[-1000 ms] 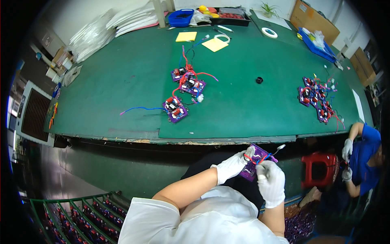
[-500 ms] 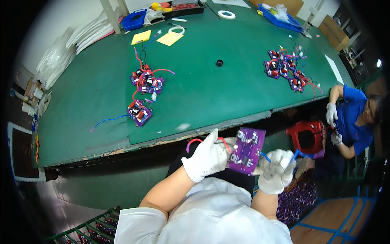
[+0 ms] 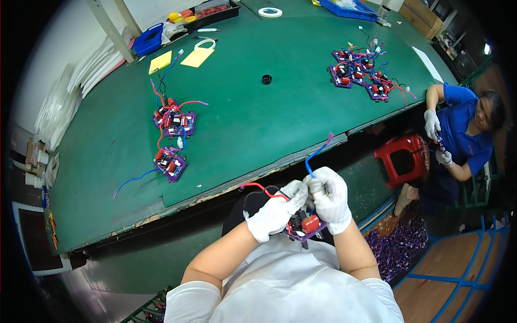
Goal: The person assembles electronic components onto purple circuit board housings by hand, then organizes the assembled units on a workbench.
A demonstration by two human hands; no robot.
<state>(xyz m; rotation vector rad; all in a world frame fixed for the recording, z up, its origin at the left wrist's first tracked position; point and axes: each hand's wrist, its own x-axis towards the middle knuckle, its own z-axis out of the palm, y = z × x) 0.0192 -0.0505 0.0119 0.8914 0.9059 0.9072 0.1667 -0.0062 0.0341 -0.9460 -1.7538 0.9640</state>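
My left hand [image 3: 273, 215], in a white glove, grips a purple circuit board [image 3: 293, 234] above my lap. Its component side is up, with a red block-shaped part [image 3: 311, 224] and black parts showing. A red wire [image 3: 260, 186] and a thin black wire trail out past my left hand. Pressed close beside it, my gloved right hand [image 3: 329, 202] has its fingers curled together at the base of a blue wire [image 3: 310, 162]. That wire stands up past the fingers toward the table edge. The gloves hide most of the board and the fingertips.
Similar wired boards lie in groups on the green table [image 3: 231, 124], at left [image 3: 173, 121] and far right [image 3: 353, 70]. A black ring-shaped part [image 3: 266, 79] sits between them. At right, a co-worker in a blue shirt [image 3: 460, 124] handles a board near a red stool [image 3: 401, 159].
The board has turned from its underside to its component side and come closer to my body. My right hand has moved left, against my left hand, and the blue wire now points upward.
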